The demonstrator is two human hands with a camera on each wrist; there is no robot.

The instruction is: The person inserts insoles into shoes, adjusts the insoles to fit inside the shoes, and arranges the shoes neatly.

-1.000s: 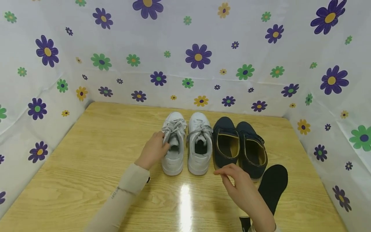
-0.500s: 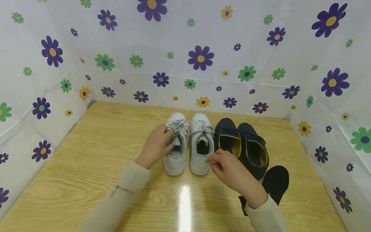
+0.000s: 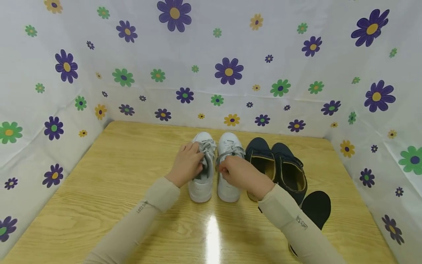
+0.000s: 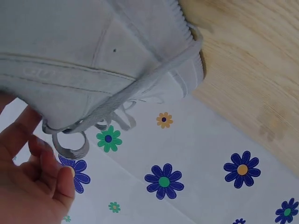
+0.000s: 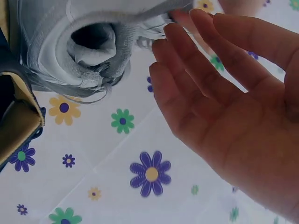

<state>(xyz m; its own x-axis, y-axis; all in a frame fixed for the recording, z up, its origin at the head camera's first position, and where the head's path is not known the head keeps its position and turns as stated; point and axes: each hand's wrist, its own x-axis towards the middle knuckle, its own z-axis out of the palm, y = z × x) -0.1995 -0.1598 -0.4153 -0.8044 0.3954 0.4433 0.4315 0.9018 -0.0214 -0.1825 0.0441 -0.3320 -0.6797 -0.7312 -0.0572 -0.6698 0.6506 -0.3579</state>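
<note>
Two white sneakers with grey laces stand side by side, toes toward the flowered cloth. At the left sneaker [image 3: 200,192], my left hand [image 3: 186,163] grips the opening by the tongue; part of its fingers is hidden inside. The left wrist view shows the sneaker's side [image 4: 60,84], a loose lace loop [image 4: 74,148] and the bent fingers [image 4: 32,161]. My right hand [image 3: 244,174] hovers over the right sneaker [image 3: 228,194], covering its opening in the head view. Its fingers [image 5: 196,88] are loosely bent in the right wrist view, thumb and index tips close together, nothing visible between them.
A pair of navy shoes [image 3: 281,149] with tan lining stands right of the sneakers. A black insole [image 3: 317,209] lies in front of them, partly behind the right sleeve [image 3: 280,209]. Flowered cloth [image 3: 148,58] encloses the back and sides of the wooden table [image 3: 138,154].
My right hand has moved forward and left, from in front of the navy shoes to over the right sneaker. The left hand has stayed at the left sneaker, its fingers shifting toward the opening.
</note>
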